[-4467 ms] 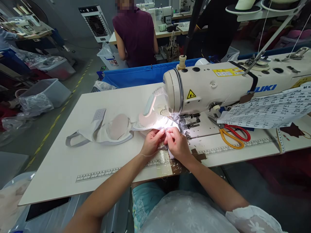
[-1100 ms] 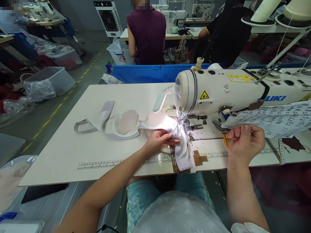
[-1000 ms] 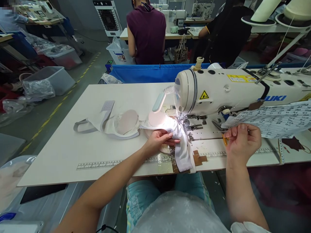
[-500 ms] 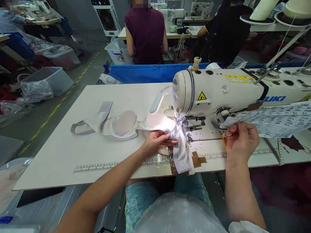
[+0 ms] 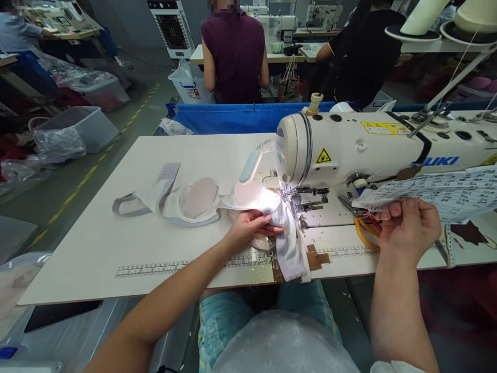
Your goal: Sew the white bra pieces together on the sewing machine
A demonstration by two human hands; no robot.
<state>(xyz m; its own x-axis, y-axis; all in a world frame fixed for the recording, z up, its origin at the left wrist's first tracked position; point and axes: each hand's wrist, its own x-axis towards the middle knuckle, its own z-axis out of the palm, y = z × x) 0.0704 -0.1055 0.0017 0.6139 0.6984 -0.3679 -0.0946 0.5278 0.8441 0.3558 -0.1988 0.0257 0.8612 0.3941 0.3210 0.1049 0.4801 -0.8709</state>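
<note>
A white bra [image 5: 194, 199] lies on the sewing table [image 5: 128, 233], its right end under the needle of the cream sewing machine [image 5: 349, 150]. My left hand [image 5: 248, 228] pinches the white fabric [image 5: 287, 243] just left of the presser foot; a band of it hangs over the table's front edge. My right hand [image 5: 411, 228] is far to the right, fingers curled under the edge of a printed paper sheet [image 5: 438, 191], just above the orange-handled scissors [image 5: 365, 233]. What its fingers hold is hidden.
A measuring tape strip [image 5: 163, 267] runs along the table's front edge. A blue cloth bin [image 5: 225, 116] stands behind the table. Two people [image 5: 233, 52] work at machines beyond it. Plastic bins [image 5: 81, 127] and bags sit on the floor at left.
4.5 s ago both hands pinched the fabric at the needle. My right hand has since left it, gone right to the paper and scissors, and in the last half second moved slightly further right.
</note>
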